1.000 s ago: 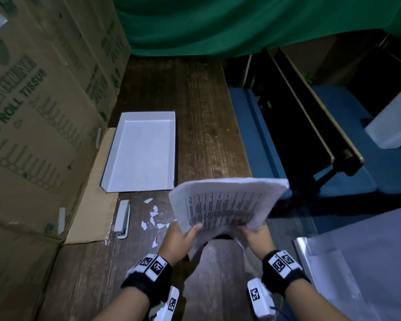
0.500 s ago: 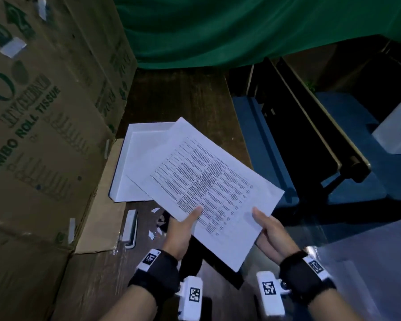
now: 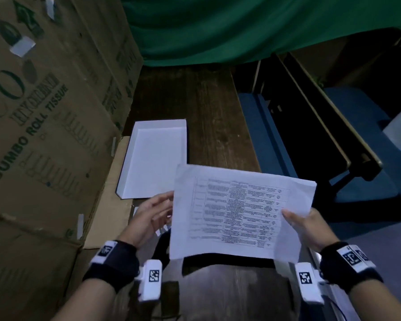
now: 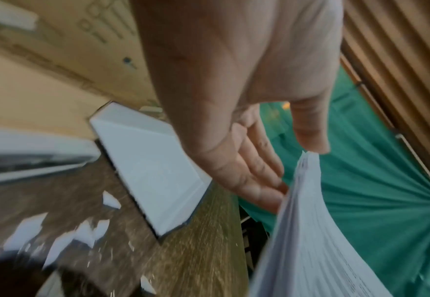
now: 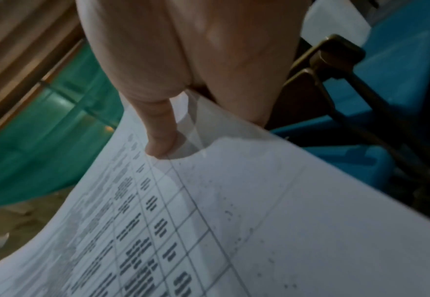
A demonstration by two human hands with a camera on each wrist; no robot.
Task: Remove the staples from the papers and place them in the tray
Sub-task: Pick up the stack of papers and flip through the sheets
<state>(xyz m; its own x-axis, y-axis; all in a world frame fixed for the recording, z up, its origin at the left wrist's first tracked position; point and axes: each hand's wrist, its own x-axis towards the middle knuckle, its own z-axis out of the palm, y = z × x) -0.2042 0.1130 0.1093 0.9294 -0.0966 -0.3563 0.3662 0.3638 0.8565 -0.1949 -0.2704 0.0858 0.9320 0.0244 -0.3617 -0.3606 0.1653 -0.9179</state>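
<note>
White tray (image 3: 137, 163) sits bare; no papers (image 3: 236, 212) filed yet. My right hand (image 3: 308, 228) pinches the stack's edge, left hand (image 3: 148, 216) open beside it. Staples: I can't tell.

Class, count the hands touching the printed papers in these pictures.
2: the right hand pinches the papers at their right edge; the left hand touches their left edge with straight fingers.

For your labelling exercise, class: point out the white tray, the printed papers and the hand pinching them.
white tray (image 3: 153, 158), head view, bare floor.
printed papers (image 3: 236, 214), head view, middle of top sheet.
right hand (image 3: 310, 228), head view, back of hand.
</note>
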